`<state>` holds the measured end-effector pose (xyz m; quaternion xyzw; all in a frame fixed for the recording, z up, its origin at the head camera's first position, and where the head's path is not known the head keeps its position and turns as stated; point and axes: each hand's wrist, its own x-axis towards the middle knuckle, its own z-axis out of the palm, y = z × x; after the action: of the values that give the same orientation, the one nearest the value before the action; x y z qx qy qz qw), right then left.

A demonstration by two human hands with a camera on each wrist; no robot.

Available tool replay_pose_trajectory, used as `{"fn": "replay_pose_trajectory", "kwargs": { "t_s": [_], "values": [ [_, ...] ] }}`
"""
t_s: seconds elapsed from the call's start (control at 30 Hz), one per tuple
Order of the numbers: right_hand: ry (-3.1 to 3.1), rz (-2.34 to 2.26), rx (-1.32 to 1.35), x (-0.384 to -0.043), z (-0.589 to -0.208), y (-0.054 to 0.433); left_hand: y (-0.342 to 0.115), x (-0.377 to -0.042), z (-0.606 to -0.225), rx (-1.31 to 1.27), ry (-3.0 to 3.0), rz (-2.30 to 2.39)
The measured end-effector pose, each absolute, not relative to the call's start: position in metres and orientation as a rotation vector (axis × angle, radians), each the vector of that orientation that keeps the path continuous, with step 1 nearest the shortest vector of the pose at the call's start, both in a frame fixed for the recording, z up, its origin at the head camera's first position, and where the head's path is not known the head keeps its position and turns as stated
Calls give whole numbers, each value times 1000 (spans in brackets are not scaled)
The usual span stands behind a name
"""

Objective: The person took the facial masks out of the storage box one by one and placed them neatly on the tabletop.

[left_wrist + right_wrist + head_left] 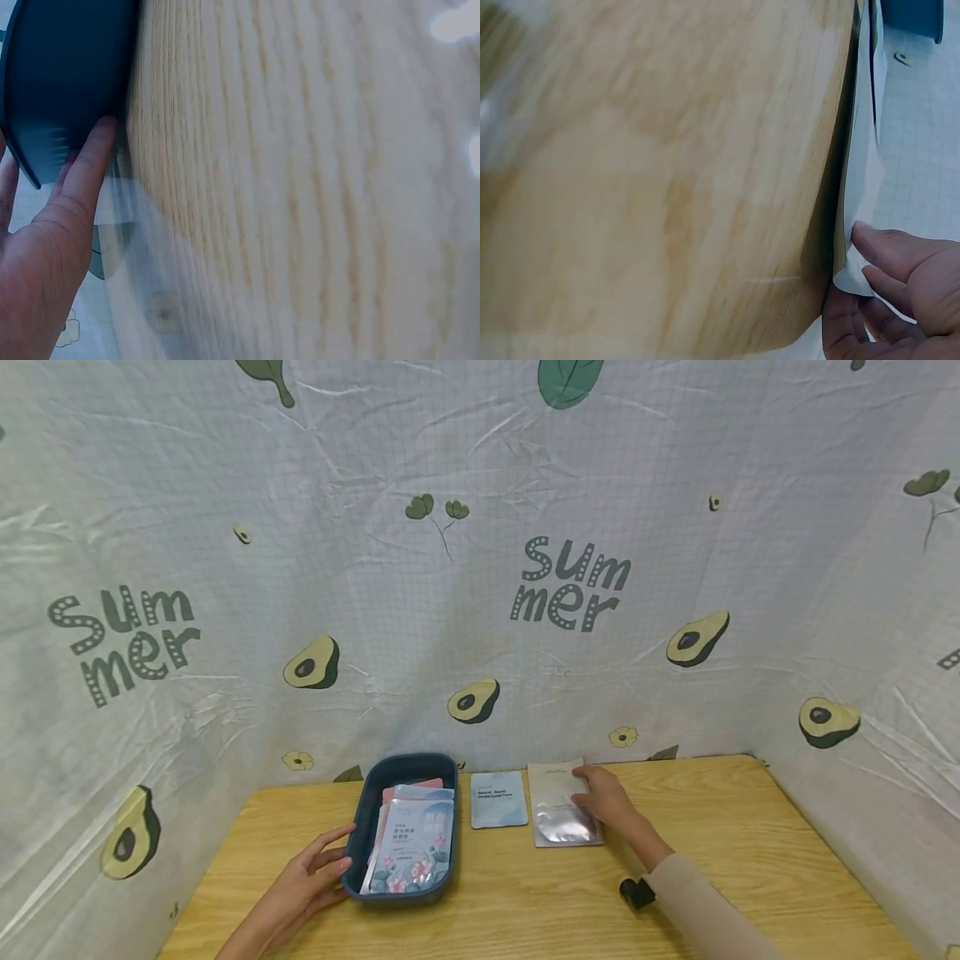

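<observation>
My left hand (307, 883) touches the left outer wall of a dark blue plastic bin (454, 827). In the left wrist view, a straight finger (86, 169) lies along the bin's side (67, 75). Inside the bin, a blue-white packet with pink flowers (412, 847) rests over pink packets. My right hand (611, 802) pinches the right edge of a silver-beige flat packet (558, 802). From the right wrist view, the thumb is on the packet's face (864, 195) and other fingers are curled at its lower edge, which bends up off the table.
A smaller light blue packet (498, 800) lies on the wooden table (510, 910) between the bin and the silver packet. A black device (636, 893) sits by the right wrist. A white curtain printed with avocados (480, 610) hangs behind the table and along its sides.
</observation>
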<state>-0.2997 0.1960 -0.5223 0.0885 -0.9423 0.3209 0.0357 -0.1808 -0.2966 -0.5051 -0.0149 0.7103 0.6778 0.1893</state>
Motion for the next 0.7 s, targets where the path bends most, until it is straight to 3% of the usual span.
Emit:
{"fn": "replay_pose_trajectory", "kwargs": {
  "t_s": [0.7],
  "values": [
    [-2846, 778, 393, -305, -522, 194, -298, -181, -504, -31, 1992, 1898]
  ]
}}
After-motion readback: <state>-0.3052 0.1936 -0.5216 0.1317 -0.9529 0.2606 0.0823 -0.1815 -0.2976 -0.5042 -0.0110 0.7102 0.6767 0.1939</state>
